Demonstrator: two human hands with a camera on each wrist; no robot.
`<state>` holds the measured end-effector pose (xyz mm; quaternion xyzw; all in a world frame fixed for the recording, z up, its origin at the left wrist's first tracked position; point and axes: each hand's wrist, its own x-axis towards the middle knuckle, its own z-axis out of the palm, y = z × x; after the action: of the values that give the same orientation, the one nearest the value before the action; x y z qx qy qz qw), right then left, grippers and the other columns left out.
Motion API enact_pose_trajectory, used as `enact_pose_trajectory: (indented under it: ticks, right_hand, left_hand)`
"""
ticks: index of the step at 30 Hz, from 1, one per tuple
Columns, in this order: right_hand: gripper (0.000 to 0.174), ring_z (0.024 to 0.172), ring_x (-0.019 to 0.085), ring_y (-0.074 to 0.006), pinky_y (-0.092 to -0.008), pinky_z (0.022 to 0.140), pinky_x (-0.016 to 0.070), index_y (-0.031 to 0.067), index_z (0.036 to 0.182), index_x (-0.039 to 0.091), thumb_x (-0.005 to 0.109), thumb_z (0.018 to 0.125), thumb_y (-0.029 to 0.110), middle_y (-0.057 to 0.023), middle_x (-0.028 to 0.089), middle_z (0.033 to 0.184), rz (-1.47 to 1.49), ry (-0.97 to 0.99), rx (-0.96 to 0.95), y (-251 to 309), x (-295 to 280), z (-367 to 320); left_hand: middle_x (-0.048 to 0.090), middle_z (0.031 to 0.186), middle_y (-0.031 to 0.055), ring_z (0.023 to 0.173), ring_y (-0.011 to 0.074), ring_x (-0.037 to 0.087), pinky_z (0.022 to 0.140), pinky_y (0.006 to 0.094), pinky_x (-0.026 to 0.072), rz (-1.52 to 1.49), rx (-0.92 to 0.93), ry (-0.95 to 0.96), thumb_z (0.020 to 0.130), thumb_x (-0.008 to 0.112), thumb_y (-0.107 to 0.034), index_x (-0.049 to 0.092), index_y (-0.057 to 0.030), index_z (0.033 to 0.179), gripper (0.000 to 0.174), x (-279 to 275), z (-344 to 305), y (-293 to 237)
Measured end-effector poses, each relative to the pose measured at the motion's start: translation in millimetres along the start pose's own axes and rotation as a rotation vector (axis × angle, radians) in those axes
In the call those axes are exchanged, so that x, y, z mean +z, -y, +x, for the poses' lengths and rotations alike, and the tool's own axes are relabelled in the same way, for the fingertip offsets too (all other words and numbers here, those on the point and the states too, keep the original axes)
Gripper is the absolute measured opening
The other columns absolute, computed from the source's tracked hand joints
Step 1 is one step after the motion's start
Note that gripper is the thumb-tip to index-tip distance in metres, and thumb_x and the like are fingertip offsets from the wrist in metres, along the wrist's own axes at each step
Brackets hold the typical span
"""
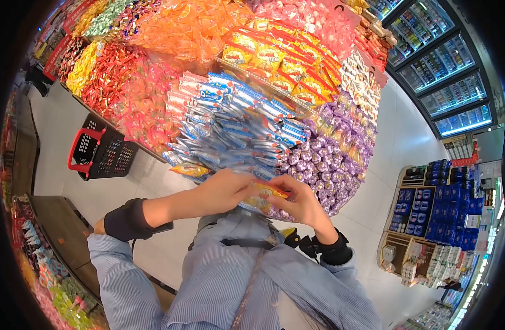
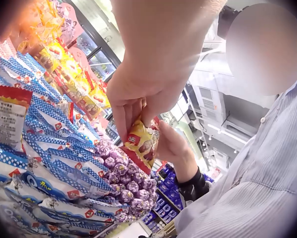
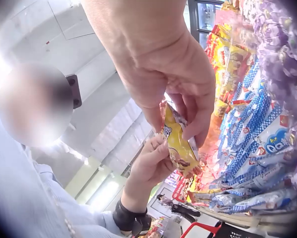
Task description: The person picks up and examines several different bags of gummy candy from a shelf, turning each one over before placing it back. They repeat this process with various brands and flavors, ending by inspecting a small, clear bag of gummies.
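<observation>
A small yellow and red snack packet point(image 1: 262, 197) is held between both hands at the near edge of a candy display. The left hand point(image 1: 229, 188) pinches one end of the packet point(image 2: 142, 143), its fingers curled round it. Opposite, the right hand point(image 1: 299, 202) grips the other end; in the right wrist view the packet point(image 3: 179, 146) lies between its thumb and fingers. Blue and white packets point(image 1: 230, 129) are heaped just beyond the hands. Another orange and yellow packet point(image 1: 190, 169) rests on the heap's near left edge.
Purple wrapped candies point(image 1: 318, 165) lie right of the blue packets, yellow and red bags point(image 1: 285, 60) behind them. A black basket with a red handle point(image 1: 101, 151) stands left of the display. Shelves of blue goods point(image 1: 434, 209) are at the right, and a brown shelf point(image 1: 65, 236) at lower left.
</observation>
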<state>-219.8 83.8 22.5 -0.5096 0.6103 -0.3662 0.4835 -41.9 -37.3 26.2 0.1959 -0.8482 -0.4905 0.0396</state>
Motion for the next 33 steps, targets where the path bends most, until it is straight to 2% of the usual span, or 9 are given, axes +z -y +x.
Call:
enact_pose_trajectory:
  ticks: [3,9,14,17,22,25,28,29,33]
  right_hand:
    - [0.025,0.081,0.06,-0.0164,-0.0277,0.068,0.0483,0.0011,0.099,0.057,0.065,0.078,0.012,-0.0083,0.06,0.089,-0.059,-0.016,-0.059,13,-5,12]
    - [0.022,0.08,0.06,-0.0197,-0.0284,0.068,0.0478,0.0019,0.096,0.057,0.065,0.077,0.009,-0.0079,0.06,0.088,-0.233,-0.025,-0.052,39,-18,30]
    - [0.021,0.077,0.055,-0.0074,-0.0222,0.067,0.0451,0.0021,0.095,0.056,0.066,0.076,0.004,-0.0023,0.059,0.084,-0.318,-0.292,-0.085,61,-58,52]
    - [0.02,0.076,0.053,-0.0073,-0.0232,0.065,0.0441,0.0018,0.091,0.056,0.066,0.077,0.011,-0.0019,0.059,0.08,-0.245,-0.505,-0.229,67,-96,89]
    - [0.027,0.074,0.06,-0.0175,-0.0291,0.066,0.0458,0.0008,0.092,0.056,0.068,0.072,0.015,-0.0107,0.062,0.077,-0.519,-0.548,-0.408,99,-127,182]
    - [0.029,0.08,0.062,-0.0272,-0.0358,0.069,0.0469,0.0022,0.094,0.058,0.066,0.071,0.019,-0.0154,0.063,0.083,-0.753,-0.538,-0.274,96,-129,223]
    - [0.027,0.063,0.055,-0.024,-0.0346,0.06,0.0431,-0.0001,0.088,0.056,0.068,0.071,0.018,-0.0136,0.057,0.071,-0.83,-0.52,-0.297,87,-122,242]
    - [0.025,0.081,0.06,-0.0318,-0.0418,0.071,0.0462,0.0044,0.09,0.06,0.064,0.071,0.021,-0.0153,0.062,0.083,-0.844,-0.472,-0.256,83,-120,246]
    - [0.022,0.081,0.059,-0.0334,-0.0423,0.069,0.0455,0.0038,0.085,0.061,0.064,0.07,0.019,-0.0162,0.061,0.08,-0.953,-0.405,-0.175,79,-109,252]
  left_hand:
    - [0.058,0.07,0.0195,0.067,0.0353,0.058,0.061,0.0431,0.0435,0.105,-0.004,0.055,0.083,0.053,-0.025,0.061,-0.0036,0.092,0.025,-11,7,-1]
    - [0.06,0.067,0.0128,0.058,0.0287,0.058,0.051,0.0359,0.0441,0.31,0.236,0.059,0.081,0.059,-0.022,0.06,-0.007,0.092,0.019,-35,29,5]
    - [0.062,0.086,0.0105,0.08,0.0271,0.06,0.069,0.034,0.0468,0.303,0.262,-0.193,0.079,0.061,-0.024,0.059,-0.0063,0.098,0.026,-95,59,2]
    - [0.061,0.096,0.013,0.092,0.0283,0.057,0.08,0.0352,0.0436,0.301,0.393,-0.381,0.078,0.062,-0.017,0.058,-0.0049,0.101,0.027,-153,97,18]
    - [0.058,0.099,0.016,0.093,0.0312,0.055,0.076,0.0366,0.0444,0.638,0.555,-0.549,0.073,0.064,-0.009,0.058,-0.0043,0.1,0.028,-197,173,72]
    - [0.059,0.09,0.0186,0.087,0.0345,0.056,0.071,0.0389,0.0444,0.596,0.416,-0.337,0.071,0.064,-0.009,0.057,-0.0018,0.096,0.027,-202,192,81]
    - [0.058,0.079,0.0197,0.079,0.0369,0.056,0.067,0.041,0.0441,0.67,0.295,-0.175,0.07,0.063,-0.007,0.055,-0.001,0.09,0.023,-200,196,91]
    - [0.058,0.077,0.0195,0.078,0.0372,0.056,0.066,0.0415,0.044,0.627,0.243,-0.172,0.07,0.062,-0.007,0.055,-0.0011,0.089,0.021,-198,196,93]
    - [0.058,0.073,0.0182,0.076,0.0373,0.056,0.063,0.0435,0.0433,0.58,0.131,-0.145,0.069,0.06,-0.005,0.055,-0.0031,0.084,0.016,-198,194,90]
